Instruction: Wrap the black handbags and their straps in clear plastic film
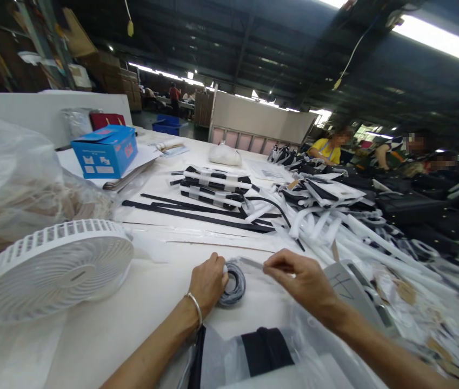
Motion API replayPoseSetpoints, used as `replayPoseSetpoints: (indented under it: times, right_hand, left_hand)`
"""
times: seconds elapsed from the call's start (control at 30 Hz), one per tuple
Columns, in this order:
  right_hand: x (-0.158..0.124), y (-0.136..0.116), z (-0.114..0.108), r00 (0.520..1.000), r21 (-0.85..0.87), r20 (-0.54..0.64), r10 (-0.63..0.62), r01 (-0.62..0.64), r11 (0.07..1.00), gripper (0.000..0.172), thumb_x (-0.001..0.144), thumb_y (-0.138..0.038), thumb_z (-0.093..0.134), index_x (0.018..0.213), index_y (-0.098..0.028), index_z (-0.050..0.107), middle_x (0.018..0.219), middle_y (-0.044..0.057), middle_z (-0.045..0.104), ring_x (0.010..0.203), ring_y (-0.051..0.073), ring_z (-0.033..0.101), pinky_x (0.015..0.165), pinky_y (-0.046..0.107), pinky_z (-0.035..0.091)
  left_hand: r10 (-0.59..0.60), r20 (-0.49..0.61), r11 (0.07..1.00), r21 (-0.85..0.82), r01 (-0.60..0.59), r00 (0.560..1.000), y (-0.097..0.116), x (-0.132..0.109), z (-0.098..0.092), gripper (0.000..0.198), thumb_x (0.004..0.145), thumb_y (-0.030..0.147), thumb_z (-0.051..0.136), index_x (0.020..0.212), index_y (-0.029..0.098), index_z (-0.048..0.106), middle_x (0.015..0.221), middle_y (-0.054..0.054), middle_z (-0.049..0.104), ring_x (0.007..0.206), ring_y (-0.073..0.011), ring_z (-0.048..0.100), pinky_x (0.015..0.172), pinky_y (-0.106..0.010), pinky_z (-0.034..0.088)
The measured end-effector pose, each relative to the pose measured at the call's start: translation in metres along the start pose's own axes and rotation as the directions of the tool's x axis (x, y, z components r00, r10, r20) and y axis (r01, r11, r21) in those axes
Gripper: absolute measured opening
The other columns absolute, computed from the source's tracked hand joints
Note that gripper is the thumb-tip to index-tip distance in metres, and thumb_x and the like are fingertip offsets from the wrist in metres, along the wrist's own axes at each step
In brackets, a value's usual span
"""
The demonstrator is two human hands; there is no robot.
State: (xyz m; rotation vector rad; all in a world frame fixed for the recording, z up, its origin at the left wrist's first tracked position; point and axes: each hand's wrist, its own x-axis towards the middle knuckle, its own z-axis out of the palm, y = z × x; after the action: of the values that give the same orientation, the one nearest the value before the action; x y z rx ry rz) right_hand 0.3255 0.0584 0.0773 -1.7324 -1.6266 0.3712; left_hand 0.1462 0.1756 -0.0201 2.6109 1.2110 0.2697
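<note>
bare table (152, 292) ahead, fan (57, 267) left, straps (334, 227) crowding right

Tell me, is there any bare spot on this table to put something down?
Bare white table lies between the white fan and the left hand on its grey coil. A thinner strip runs between both hands and the black straps. The right side is crowded with white-wrapped straps, and a plastic bag covers the near edge below the right hand.
</note>
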Motion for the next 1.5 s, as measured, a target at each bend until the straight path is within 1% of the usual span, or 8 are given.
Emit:
replayPoseSetpoints:
  times: [0.07,0.13,0.47,0.67,0.83,0.93,1.23,1.5]
  right_hand:
    - [-0.007,-0.008,0.022,0.981,-0.032,0.082,-0.178,0.181,0.983,0.008,0.083,-0.018,0.058,0.082,-0.02,0.065,0.076,0.001,0.069,0.069,0.014,0.065,0.066,0.024,0.05]
    - [-0.014,-0.009,0.038,0.954,-0.063,0.148,-0.26,0.272,0.96,0.012,0.083,-0.012,0.055,0.082,-0.02,0.064,0.075,0.001,0.068,0.068,0.014,0.063,0.065,0.023,0.049]
    - [-0.026,-0.006,0.055,0.949,-0.266,0.19,-0.253,0.298,0.917,0.017,0.079,-0.004,0.05,0.076,-0.019,0.056,0.069,0.0,0.063,0.063,0.013,0.061,0.06,0.022,0.045]
    - [-0.025,-0.005,0.08,0.878,-0.397,0.279,-0.388,0.473,0.786,0.018,0.08,-0.003,0.048,0.076,-0.019,0.053,0.07,0.001,0.061,0.061,0.015,0.058,0.057,0.024,0.042]
    - [-0.016,-0.006,0.071,0.93,-0.309,0.102,-0.352,0.366,0.878,0.017,0.076,-0.004,0.048,0.077,-0.021,0.049,0.068,-0.001,0.057,0.059,0.013,0.055,0.057,0.024,0.042]
    - [-0.016,-0.007,0.061,0.92,-0.312,0.037,-0.39,0.381,0.87,0.016,0.081,-0.006,0.046,0.076,-0.021,0.047,0.066,-0.001,0.055,0.058,0.013,0.053,0.057,0.024,0.042]
    - [-0.035,-0.005,0.079,0.848,-0.425,0.234,-0.475,0.529,0.734,0.022,0.085,-0.002,0.04,0.077,-0.019,0.05,0.067,0.001,0.056,0.057,0.014,0.051,0.054,0.024,0.039]
    - [-0.036,0.005,0.087,0.815,-0.369,0.33,-0.476,0.576,0.73,0.02,0.089,-0.004,0.047,0.076,-0.018,0.054,0.071,0.001,0.061,0.062,0.014,0.055,0.058,0.024,0.04]
  left_hand:
    - [0.002,-0.005,1.0,-0.002,-0.002,1.0,-0.001,0.0,-0.001,0.014,0.087,0.021,0.046,0.098,0.019,0.055,0.105,-0.006,0.059,0.09,-0.0204,0.064,0.069,-0.03,0.047]
    - [0.006,-0.01,1.0,-0.006,-0.006,1.0,-0.002,-0.001,-0.003,0.015,0.087,0.02,0.046,0.098,0.019,0.055,0.105,-0.007,0.059,0.09,-0.0208,0.064,0.069,-0.031,0.048]
    - [0.049,-0.016,0.999,-0.005,-0.05,0.999,-0.004,-0.001,-0.007,0.015,0.087,0.016,0.045,0.098,0.018,0.055,0.104,-0.008,0.058,0.091,-0.0226,0.064,0.07,-0.032,0.048]
    - [0.039,-0.023,0.999,0.017,-0.038,0.999,0.001,-0.003,-0.015,0.015,0.085,0.015,0.046,0.097,0.018,0.056,0.101,-0.007,0.059,0.089,-0.0223,0.065,0.068,-0.031,0.049]
    - [0.04,-0.025,0.999,0.021,-0.04,0.999,0.002,-0.003,-0.017,0.016,0.084,0.015,0.046,0.097,0.018,0.056,0.102,-0.007,0.06,0.089,-0.023,0.065,0.067,-0.031,0.049]
    - [0.048,-0.024,0.999,0.017,-0.048,0.999,0.002,-0.003,-0.017,0.015,0.085,0.016,0.047,0.097,0.018,0.056,0.102,-0.007,0.06,0.088,-0.023,0.065,0.067,-0.032,0.049]
    - [0.061,-0.041,0.998,0.016,-0.061,0.997,0.002,-0.004,-0.019,0.015,0.085,0.015,0.047,0.097,0.018,0.056,0.103,-0.007,0.059,0.089,-0.0228,0.064,0.069,-0.031,0.049]
    - [0.068,-0.04,0.998,0.018,-0.067,0.997,0.004,-0.004,-0.02,0.014,0.086,0.016,0.048,0.096,0.019,0.056,0.101,-0.006,0.06,0.088,-0.0228,0.064,0.067,-0.032,0.049]
